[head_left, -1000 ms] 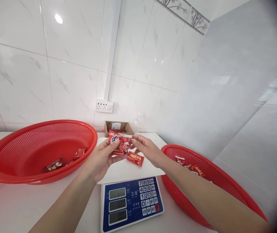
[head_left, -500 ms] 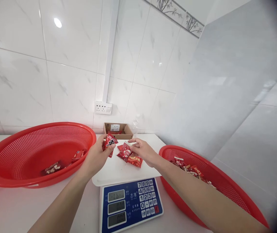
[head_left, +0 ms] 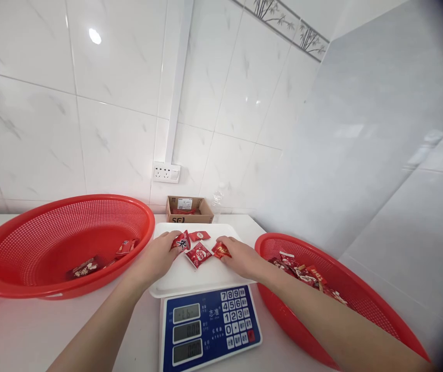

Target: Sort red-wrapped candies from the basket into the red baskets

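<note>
A blue digital scale (head_left: 209, 323) with a white weighing tray (head_left: 190, 276) stands in front of me. Several small red snack packets lie on the tray. My left hand (head_left: 159, 258) rests on the tray's left side, its fingers pinching a red packet with dark lettering (head_left: 180, 242). My right hand (head_left: 240, 257) lies on the tray's right side with its fingers pressed on another red packet (head_left: 220, 250). Between the two hands lies a loose red packet (head_left: 198, 254), and one more (head_left: 198, 235) sits behind it.
A large red mesh basket (head_left: 62, 243) on the left holds a few packets. A second red basket (head_left: 322, 294) on the right holds several. A small cardboard box (head_left: 187, 209) stands against the tiled wall under a socket (head_left: 166, 172). A white panel closes the right side.
Both hands have come down from holding packets in the air onto the tray. The packets are spread out on the tray now.
</note>
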A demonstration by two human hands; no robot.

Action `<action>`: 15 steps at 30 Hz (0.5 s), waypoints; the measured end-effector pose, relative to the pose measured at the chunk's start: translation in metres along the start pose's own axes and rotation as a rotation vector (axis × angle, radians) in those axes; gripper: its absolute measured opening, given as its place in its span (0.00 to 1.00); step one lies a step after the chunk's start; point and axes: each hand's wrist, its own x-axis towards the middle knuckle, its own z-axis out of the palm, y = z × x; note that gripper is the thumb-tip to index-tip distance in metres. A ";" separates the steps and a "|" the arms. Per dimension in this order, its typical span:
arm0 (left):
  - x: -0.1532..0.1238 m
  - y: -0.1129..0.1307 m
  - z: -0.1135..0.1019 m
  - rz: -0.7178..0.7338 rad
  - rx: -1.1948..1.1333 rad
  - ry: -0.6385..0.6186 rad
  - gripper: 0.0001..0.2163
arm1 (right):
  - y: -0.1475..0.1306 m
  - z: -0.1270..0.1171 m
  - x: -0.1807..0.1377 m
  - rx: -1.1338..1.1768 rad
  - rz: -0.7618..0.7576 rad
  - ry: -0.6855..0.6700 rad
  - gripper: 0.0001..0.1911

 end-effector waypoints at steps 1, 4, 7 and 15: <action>0.000 -0.001 0.000 -0.002 0.012 -0.010 0.17 | 0.002 -0.002 0.000 -0.019 0.015 0.001 0.25; -0.001 -0.002 0.002 0.017 0.045 -0.048 0.21 | 0.007 -0.003 0.002 -0.045 0.009 0.006 0.25; -0.001 -0.002 0.003 0.075 0.107 -0.092 0.16 | 0.008 0.001 0.005 -0.048 -0.046 0.004 0.24; 0.001 -0.013 0.011 0.162 0.208 -0.184 0.18 | 0.003 0.015 0.020 -0.011 -0.137 0.072 0.13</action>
